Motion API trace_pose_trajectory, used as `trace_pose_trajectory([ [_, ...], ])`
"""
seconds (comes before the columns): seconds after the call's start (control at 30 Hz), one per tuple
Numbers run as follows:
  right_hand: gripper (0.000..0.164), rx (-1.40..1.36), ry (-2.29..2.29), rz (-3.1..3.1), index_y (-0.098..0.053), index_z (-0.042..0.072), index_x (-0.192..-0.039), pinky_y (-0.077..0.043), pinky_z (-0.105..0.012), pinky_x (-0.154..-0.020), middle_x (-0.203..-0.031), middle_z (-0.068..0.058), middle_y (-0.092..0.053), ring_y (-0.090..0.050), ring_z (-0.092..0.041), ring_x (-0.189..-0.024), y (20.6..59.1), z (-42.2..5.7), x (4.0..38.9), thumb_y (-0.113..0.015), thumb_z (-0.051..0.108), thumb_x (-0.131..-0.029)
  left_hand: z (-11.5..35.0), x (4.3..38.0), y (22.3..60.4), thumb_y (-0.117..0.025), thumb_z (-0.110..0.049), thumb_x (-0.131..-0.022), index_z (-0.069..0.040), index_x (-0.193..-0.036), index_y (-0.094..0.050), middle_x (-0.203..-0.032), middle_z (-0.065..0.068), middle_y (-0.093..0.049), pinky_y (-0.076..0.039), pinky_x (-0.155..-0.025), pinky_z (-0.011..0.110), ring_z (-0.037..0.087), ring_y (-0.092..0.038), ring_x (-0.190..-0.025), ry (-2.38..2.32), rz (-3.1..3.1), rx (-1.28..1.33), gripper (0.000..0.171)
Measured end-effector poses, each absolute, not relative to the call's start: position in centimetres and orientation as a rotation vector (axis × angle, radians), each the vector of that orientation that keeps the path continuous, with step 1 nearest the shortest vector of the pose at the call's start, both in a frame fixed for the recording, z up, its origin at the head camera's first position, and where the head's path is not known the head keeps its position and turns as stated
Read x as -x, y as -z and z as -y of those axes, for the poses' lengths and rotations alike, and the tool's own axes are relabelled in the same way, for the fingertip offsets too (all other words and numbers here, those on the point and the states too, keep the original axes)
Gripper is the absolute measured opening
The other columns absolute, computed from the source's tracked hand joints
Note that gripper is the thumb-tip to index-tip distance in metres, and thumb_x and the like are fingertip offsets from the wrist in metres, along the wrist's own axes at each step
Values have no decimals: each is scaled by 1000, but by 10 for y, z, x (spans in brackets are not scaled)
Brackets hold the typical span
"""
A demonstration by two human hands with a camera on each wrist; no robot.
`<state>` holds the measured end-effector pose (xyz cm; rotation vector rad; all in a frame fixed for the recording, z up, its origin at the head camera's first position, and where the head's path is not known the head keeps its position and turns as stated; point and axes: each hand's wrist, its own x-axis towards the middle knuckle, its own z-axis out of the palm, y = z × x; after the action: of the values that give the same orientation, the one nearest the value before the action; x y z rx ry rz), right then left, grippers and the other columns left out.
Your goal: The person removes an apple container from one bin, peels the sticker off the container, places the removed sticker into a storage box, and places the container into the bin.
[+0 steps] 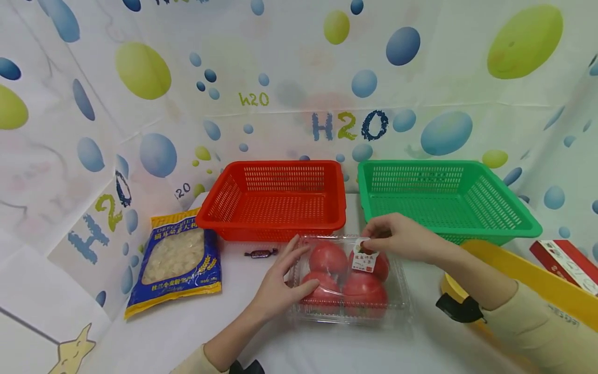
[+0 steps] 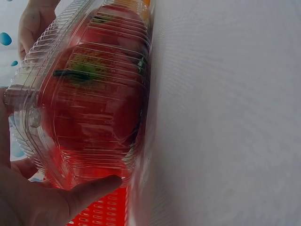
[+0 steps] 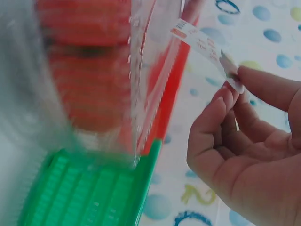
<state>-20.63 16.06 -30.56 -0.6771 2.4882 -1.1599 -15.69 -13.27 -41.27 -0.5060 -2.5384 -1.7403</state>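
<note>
- A cream sleeve (image 1: 537,322) lay nearest, at lower right.
- The left hand (image 1: 279,291), fingers spread, rested on the clear tomato pack (image 1: 397,291), which sat on the desk (image 1: 163,337).
- The right hand (image 1: 402,236) pinched a white label (image 1: 365,259) standing up from the lid.
- Behind stood red (image 1: 271,231) and green baskets (image 1: 490,229).

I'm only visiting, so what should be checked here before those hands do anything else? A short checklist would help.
1. Right hand pinching the label: ok.
2. Left hand touching the clear box: ok.
3. Tomatoes inside the box: ok.
4. Label fully free of the box: cannot tell.
5. Blue-and-yellow bag apart from both hands: ok.
6. A hand free for something else: not ok, both are occupied.
</note>
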Motion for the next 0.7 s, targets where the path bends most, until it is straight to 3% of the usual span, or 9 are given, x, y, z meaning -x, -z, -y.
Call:
trace_pose_trajectory([
  [0.13, 17, 649, 1179, -2464, -69, 5, -106, -55, -44, -88, -96, -3, -70, -63, -23, -94, 301, -179, 204, -68, 20, -98, 135, 156, 413, -80, -28, -85, -25, -144, -57, -166, 0, -23, -44, -100, 64, 33, -22, -150, 1755, 2527, 502, 63],
  [0.47, 17, 576, 1189, -2500, -68, 4, -106, -55, -31, -82, -98, -5, -70, -63, -24, -94, 306, -242, 200, -65, 20, -100, 138, 155, 413, -80, -28, -85, -24, -145, -57, -166, -1, -23, -44, -100, 64, 32, -19, -151, 1748, 2530, 492, 64],
  [0.7, 21, 474, 1116, -2546, -66, 1, -112, -51, -26, -78, -103, -4, -70, -62, -16, -91, 318, -290, 197, -60, 19, -103, 138, 153, 414, -80, -28, -85, -24, -145, -57, -165, -3, -24, -43, -100, 64, 33, -20, -151, 1747, 2532, 499, 64],
])
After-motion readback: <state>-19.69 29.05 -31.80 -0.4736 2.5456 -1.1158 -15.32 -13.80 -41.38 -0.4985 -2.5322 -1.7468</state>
